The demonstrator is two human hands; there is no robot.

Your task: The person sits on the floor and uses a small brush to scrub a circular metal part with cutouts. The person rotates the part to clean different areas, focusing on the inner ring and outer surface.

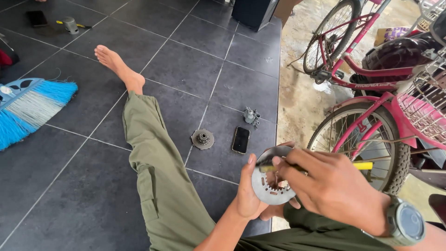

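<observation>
My left hand [248, 195] holds a round grey metal disc [269, 179] with slots near its rim, thumb on its left edge. My right hand [325, 183], with a watch on the wrist, grips a yellow-handled tool [360, 165] whose dark tip rests on the disc's face. Both hands hover over my lap, above the dark tiled floor.
On the tiles lie a small toothed gear part [203, 138], a black phone [240, 140] and a small metal part [251, 115]. My leg in olive trousers [148, 153] stretches out. A blue broom [32, 107] lies left. Pink bicycles [371, 74] stand right.
</observation>
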